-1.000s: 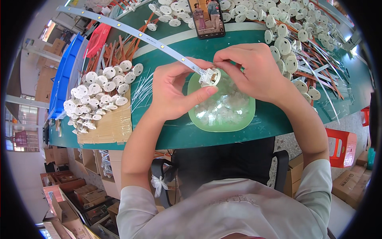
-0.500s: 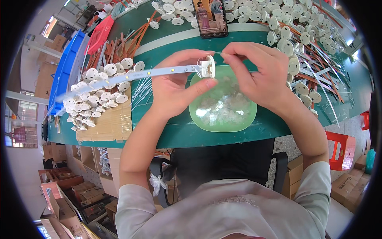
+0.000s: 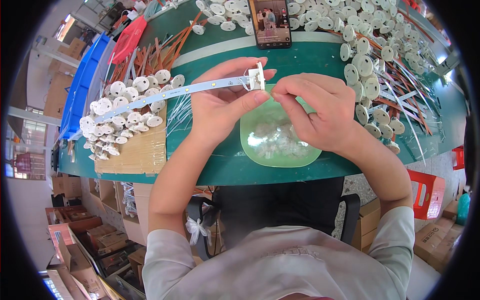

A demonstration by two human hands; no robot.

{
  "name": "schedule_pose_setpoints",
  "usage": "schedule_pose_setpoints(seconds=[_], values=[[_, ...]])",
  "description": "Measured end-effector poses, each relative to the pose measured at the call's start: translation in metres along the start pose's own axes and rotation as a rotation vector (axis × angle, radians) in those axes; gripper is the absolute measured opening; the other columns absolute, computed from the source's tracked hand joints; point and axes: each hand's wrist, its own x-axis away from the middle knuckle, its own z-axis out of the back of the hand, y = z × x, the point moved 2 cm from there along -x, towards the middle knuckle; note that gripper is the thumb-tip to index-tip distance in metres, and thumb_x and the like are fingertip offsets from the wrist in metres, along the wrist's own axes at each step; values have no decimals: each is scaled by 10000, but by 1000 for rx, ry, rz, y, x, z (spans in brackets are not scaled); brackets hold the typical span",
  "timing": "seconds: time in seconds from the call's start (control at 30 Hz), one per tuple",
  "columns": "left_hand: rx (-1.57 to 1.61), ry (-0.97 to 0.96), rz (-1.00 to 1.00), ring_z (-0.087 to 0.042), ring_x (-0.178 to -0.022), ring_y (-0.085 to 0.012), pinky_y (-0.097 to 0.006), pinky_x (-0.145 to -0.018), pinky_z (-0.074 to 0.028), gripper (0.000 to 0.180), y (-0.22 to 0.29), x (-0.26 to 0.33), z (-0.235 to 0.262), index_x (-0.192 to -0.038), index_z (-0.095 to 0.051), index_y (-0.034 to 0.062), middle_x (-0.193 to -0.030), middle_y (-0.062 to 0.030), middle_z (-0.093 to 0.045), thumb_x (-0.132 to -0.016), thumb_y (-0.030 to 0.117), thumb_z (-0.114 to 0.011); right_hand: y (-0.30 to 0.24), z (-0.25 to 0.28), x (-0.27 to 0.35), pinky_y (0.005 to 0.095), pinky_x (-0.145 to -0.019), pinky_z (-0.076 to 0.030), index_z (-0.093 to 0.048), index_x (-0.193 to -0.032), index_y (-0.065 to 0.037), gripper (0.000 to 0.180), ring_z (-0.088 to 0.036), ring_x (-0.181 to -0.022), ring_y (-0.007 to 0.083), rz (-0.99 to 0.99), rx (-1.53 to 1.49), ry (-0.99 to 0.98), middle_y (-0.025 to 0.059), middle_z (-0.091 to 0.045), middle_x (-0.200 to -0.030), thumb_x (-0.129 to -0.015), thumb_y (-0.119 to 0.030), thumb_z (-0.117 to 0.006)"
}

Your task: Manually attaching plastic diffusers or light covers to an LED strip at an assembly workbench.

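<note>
Between the fingers and thumb of my left hand (image 3: 220, 107) is a white round end cap (image 3: 256, 78), held edge-on. From it a pale LED strip (image 3: 187, 90) with small yellow chips reaches left over the piled caps, and thin white wires loop at the joint. My right hand (image 3: 320, 107) is closed in a pinch close to the cap's right side; what its fingertips hold, if anything, is too small to make out. Below both hands stands a green translucent bowl (image 3: 245, 137) holding clear, shiny small pieces, partly covered by my right hand.
White round caps (image 3: 131, 93) heap on cardboard (image 3: 140, 155) at left, beside brown and white strips. More caps and strips (image 3: 372, 75) cover the right side. A phone (image 3: 272, 25) stands at the back. Far left are a blue tray (image 3: 82, 92) and red basket (image 3: 127, 37).
The LED strip's free end has swung down and settled, and the cap has turned slightly. My right hand has moved down and left; the thin wire at its fingertips no longer shows.
</note>
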Motion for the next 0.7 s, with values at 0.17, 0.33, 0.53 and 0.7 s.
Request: schedule_pose_setpoints(seconds=[0.17, 0.33, 0.53, 0.7], values=[[11, 28, 41, -672, -1130, -308, -413, -950, -575, 476, 1, 0, -1, -1268, -598, -24, -1272, -187, -647, -824, -62, -765, -1, 0, 0, 291, -579, -534, -661, -877, -12, 126, -676, -640, 225, 5, -20, -4, 81, -693, -774, -787, 66, -702], [27, -1, 46, -677, -1122, -315, -410, -944, -578, 470, 1, 1, 0, -1258, -606, -21, -1257, -189, -655, -819, -56, -771, -1, 3, -4, 292, -603, -548, -666, -879, -3, 125, -693, -666, 234, -7, 29, 13, 93, -702, -787, -788, 73, -703], [18, -51, 23, -679, -1123, -302, -401, -950, -575, 469, 2, 1, -1, -1247, -607, -36, -1248, -188, -660, -812, -49, -779, 0, -2, 0, 301, -605, -552, -665, -883, 4, 127, -701, -676, 249, 40, 33, 7, 107, -706, -791, -785, 71, -711], [46, -22, 20, -680, -1122, -281, -383, -960, -571, 456, -1, 4, -5, -1233, -610, -38, -1262, -198, -655, -808, -75, -770, 1, -3, 3, 307, -596, -549, -663, -911, 8, 154, -693, -673, 257, 26, 14, -26, 123, -708, -813, -781, 77, -707]])
